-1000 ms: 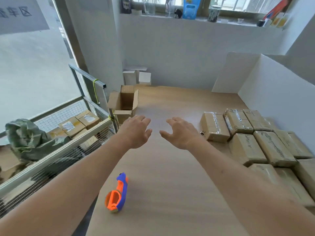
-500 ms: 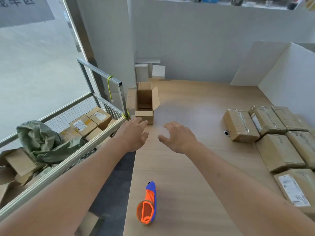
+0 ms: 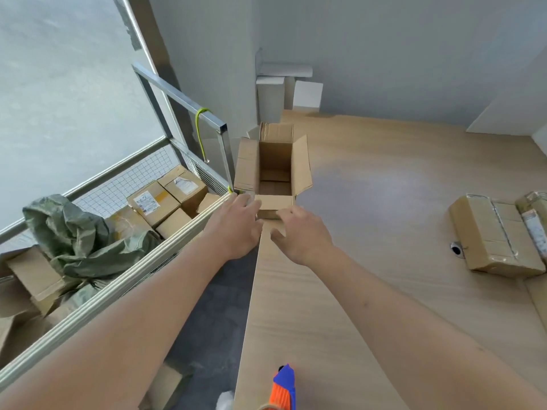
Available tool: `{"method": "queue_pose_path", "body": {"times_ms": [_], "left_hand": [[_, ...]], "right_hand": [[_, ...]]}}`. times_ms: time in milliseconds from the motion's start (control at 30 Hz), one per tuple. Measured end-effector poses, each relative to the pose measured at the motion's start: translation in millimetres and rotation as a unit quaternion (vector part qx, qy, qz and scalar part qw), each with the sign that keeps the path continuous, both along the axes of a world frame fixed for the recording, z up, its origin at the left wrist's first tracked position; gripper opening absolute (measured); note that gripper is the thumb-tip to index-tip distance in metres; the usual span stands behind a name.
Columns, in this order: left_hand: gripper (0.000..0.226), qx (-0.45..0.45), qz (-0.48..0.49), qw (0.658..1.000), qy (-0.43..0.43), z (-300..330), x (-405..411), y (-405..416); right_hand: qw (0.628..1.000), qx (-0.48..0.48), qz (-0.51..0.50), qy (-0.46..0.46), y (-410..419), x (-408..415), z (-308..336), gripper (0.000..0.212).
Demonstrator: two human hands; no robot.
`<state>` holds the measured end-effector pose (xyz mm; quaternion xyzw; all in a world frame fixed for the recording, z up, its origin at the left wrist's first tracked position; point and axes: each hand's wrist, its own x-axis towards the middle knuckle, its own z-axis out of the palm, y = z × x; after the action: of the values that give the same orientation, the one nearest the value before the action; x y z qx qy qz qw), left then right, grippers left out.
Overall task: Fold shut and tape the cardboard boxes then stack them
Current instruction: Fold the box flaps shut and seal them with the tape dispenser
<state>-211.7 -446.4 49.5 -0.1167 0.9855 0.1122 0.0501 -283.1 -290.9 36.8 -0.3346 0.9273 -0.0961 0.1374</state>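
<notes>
Both hands moved forward to the open box (image 3: 273, 170): left hand (image 3: 236, 224) and right hand (image 3: 302, 235), fingers loosely spread, at its near flap. Behind them lies the tape dispenser (image 3: 282, 389); right of the box, a taped box (image 3: 491, 235).

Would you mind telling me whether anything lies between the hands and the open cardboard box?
Nothing visible does. The left hand and right hand are already at the open cardboard box, by its near flap.
</notes>
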Motion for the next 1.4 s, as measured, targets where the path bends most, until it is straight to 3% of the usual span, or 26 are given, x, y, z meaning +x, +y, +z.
{"method": "queue_pose_path", "body": {"times_ms": [100,300,633,967,1400], "left_hand": [[0.045,0.008,-0.006,1.000,0.011,-20.5,-21.6,-25.6],[0.042,0.033,-0.036,0.999,0.023,-61.3,-55.4,-68.8],[0.052,0.091,-0.107,0.989,0.046,-84.7,-57.8,-97.4],[0.057,0.090,-0.117,0.989,0.016,-69.3,-17.6,-48.7],[0.053,0.071,-0.092,0.993,-0.035,-37.4,101.1,103.4]], "right_hand": [[1.000,-0.011,-0.011,0.020,-27.4,-19.4,-19.2,0.042],[0.998,-0.007,-0.049,0.038,-78.0,-54.2,-53.8,0.053],[0.991,0.028,-0.111,0.075,-100.8,-46.6,-86.2,0.024],[0.988,0.052,-0.142,0.034,-33.4,12.0,-71.6,0.022],[0.994,0.062,-0.091,0.010,125.6,117.1,-64.4,0.030]]}}
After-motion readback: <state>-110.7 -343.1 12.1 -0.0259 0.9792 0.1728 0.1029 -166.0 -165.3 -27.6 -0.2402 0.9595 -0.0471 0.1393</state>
